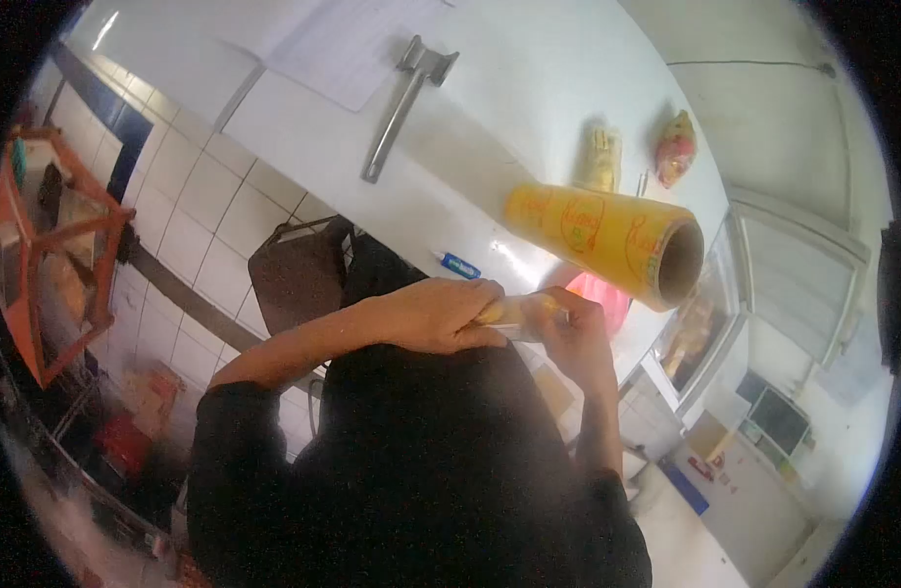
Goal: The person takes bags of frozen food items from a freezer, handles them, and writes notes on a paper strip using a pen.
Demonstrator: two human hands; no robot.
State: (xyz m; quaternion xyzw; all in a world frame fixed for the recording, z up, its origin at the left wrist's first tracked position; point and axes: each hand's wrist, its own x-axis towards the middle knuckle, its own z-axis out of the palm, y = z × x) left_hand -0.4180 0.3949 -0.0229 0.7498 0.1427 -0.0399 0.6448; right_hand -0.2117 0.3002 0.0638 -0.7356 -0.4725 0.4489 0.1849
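My left hand (436, 312) and my right hand (578, 335) meet at the near edge of the white table, in front of my black shirt. Between them is a small pale, whitish piece (512, 318), with the fingers of both hands closed on it; what it is cannot be made out. Just beyond the hands lies a large yellow roll (593, 235) with red handwriting and a hollow core. A pink item (600, 297) shows partly beneath the roll. Near my left hand lies a blue marker-like tube (458, 265).
A metal mallet-like tool (401, 113) and white paper (338, 49) lie on the table (480, 118). Two small wrapped bundles (602, 160) (676, 149) sit beyond the roll. A dark chair (299, 269) stands left, with an orange-framed rack (53, 240) farther left.
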